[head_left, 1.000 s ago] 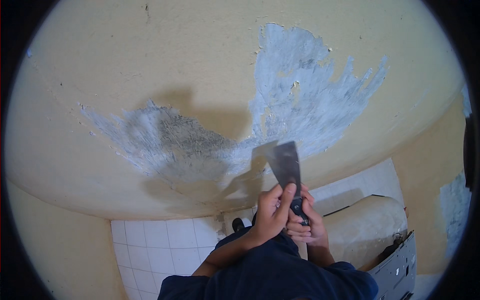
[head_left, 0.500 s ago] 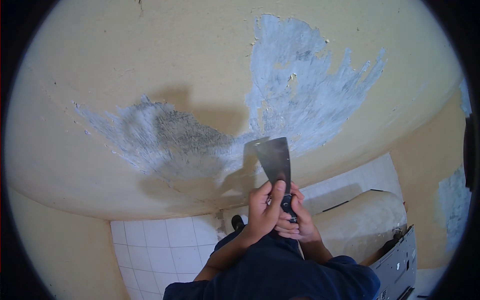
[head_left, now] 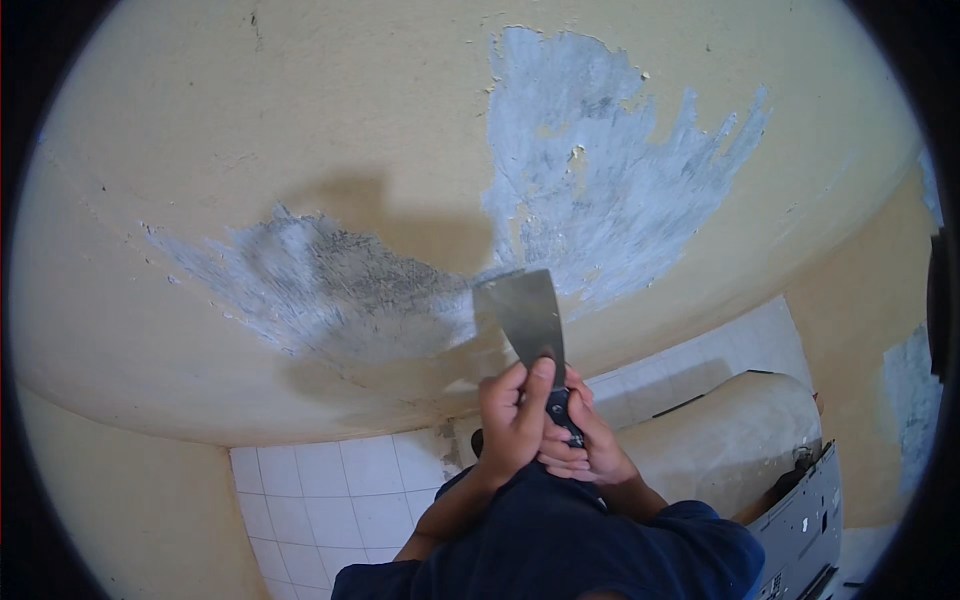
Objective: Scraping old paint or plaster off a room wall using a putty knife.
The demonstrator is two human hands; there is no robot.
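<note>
Both of my hands grip one putty knife [head_left: 526, 312], which has a wide metal blade and a black handle. My left hand [head_left: 516, 415] is closed around the upper handle, its thumb pressed along the base of the blade. Lower down, my right hand [head_left: 588, 440] wraps the handle from the other side. The blade points up at the yellowish wall [head_left: 400, 120], its edge at the lower border of a bare grey-blue patch [head_left: 600, 160]. Whether the edge touches the wall is hard to tell. A second scraped patch [head_left: 350, 270] spreads to the left, partly under shadow.
White tiles [head_left: 330, 490] cover the floor at lower left. To the right of my hands lies a bulky beige rounded object [head_left: 730, 430], with a grey panel [head_left: 800, 530] beside it. The right-hand wall carries another bare patch [head_left: 910, 400].
The putty knife and both hands have shifted slightly left, and the blade has come closer to the wall patch's lower edge. The grip stays the same.
</note>
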